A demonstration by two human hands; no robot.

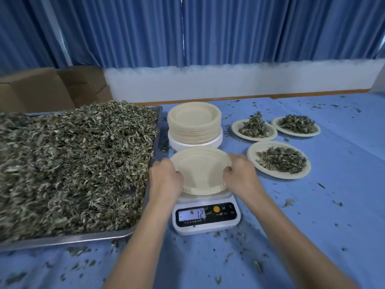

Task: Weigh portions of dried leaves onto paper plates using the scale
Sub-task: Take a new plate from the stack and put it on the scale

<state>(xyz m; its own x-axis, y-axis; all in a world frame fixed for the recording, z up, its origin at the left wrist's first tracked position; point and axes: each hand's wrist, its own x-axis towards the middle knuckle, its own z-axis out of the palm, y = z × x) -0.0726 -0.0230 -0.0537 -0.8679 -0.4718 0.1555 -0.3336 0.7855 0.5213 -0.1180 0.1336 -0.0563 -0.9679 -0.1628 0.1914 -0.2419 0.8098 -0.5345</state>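
An empty paper plate (201, 167) is tilted over the white scale (206, 217), whose display reads 12. My left hand (164, 178) grips the plate's left rim and my right hand (239, 173) grips its right rim. A second plate edge shows beneath it on the scale. A big metal tray (73, 238) heaped with dried leaves (73, 163) lies at the left. Behind the scale stands a stack of paper plates (194, 124). Three plates with leaf portions (280, 161) (254, 129) (295, 125) sit at the right.
The table wears a blue cloth (333, 205) strewn with leaf crumbs. Cardboard boxes (48, 88) stand at the back left behind the tray. Blue curtains and a white wall ledge run along the back.
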